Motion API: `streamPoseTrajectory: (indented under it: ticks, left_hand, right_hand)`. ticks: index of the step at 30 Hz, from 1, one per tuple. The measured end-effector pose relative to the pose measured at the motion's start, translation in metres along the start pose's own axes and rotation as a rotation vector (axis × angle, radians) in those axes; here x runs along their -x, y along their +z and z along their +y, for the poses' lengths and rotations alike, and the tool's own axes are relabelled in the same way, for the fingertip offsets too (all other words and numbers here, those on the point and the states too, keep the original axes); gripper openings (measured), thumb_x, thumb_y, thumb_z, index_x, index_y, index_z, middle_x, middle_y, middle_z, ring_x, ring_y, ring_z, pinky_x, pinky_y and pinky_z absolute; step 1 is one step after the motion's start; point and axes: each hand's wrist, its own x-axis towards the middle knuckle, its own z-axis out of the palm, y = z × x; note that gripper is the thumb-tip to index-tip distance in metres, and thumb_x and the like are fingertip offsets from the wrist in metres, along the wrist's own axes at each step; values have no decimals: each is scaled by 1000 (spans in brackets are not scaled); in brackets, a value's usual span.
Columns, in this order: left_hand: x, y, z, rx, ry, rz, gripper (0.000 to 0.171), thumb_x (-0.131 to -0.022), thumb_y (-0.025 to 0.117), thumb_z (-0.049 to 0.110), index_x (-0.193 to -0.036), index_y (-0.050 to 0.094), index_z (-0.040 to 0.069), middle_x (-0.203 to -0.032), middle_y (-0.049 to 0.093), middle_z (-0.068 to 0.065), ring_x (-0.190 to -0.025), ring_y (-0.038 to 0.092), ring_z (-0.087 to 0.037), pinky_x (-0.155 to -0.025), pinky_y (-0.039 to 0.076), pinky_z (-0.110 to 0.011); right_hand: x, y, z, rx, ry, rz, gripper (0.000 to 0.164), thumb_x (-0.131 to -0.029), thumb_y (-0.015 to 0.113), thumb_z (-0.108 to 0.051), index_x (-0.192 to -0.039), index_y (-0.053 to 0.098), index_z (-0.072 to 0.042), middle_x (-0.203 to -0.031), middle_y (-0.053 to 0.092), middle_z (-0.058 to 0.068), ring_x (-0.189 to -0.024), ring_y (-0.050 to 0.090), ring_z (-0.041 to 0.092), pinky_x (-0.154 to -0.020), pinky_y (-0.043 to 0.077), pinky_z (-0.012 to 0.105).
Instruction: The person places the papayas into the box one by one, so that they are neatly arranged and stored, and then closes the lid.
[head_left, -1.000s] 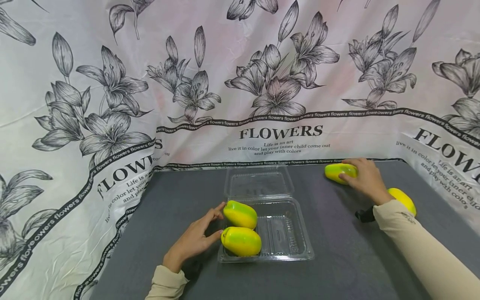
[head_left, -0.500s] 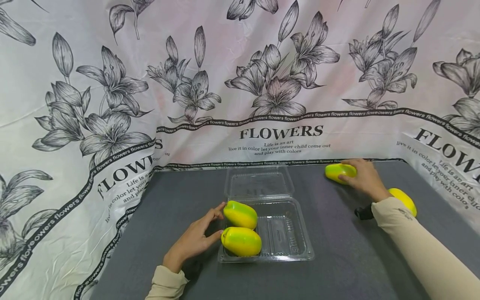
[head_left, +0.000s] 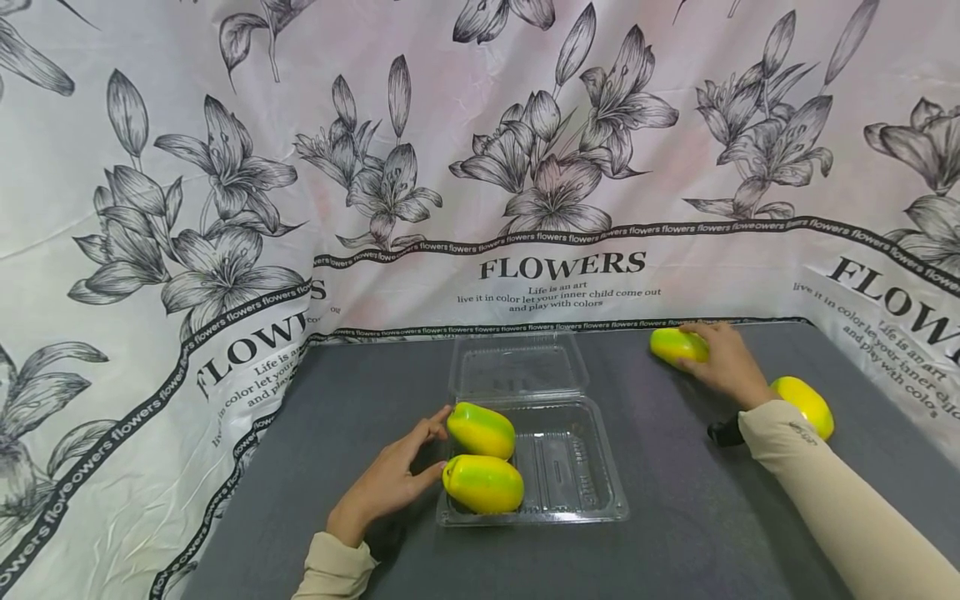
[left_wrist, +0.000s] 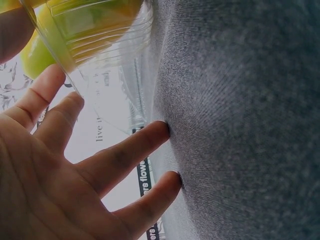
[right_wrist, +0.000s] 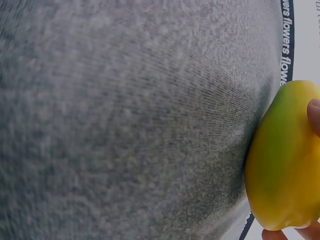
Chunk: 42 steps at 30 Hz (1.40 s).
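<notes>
Yellow-green oval fruit [head_left: 670,345] | right hand [head_left: 727,364] grips one end! | looks firm, slick, safest held mid-body | left hand [head_left: 390,477] splayed at clear plastic box [head_left: 557,467]

Between the plastic box [head_left: 562,475] and the far fruit [head_left: 670,345] in the right hand [head_left: 726,363], a strip of the counter [head_left: 648,433] gives room to pass. The box's right half is free; two fruits [head_left: 483,484] and the left hand [head_left: 387,475] obstruct its left side. Behind it, the open lid [head_left: 517,367] and printed cloth [head_left: 420,292] limit the way. By the right sleeve [head_left: 832,483], another fruit [head_left: 808,406] blocks.
</notes>
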Motion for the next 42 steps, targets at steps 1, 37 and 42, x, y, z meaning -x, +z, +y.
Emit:
streamPoseTrajectory:
  ticks: [1,37,42]
  left_hand:
    - [0,0,0,0,-2,-1,36,-103,60,39,-131,48,20,-170,27,0,-141,50,-39,-110,43,-62]
    - [0,1,1,22,-13,1,37,-102,60,42,-129,48,19,-169,28,-2,-142,49,-40,-110,42,-65]
    - [0,1,0,11,-10,8,35,-102,61,41,-128,48,21,-169,29,-1,-141,50,-39,-110,43,-64]
  right_hand:
    - [0,0,0,-10,1,-5,57,-93,73,-18,-141,50,2,-135,46,39,-118,43,57,-94,39,73]
    - [59,21,-41,-375,128,194,63,-99,68,-34,-150,46,-5,-147,50,29,-123,52,47,-93,46,61]
    - [67,18,-47,-403,130,180,63,-99,68,-34,-150,46,-6,-148,50,27,-127,52,45,-94,48,53]
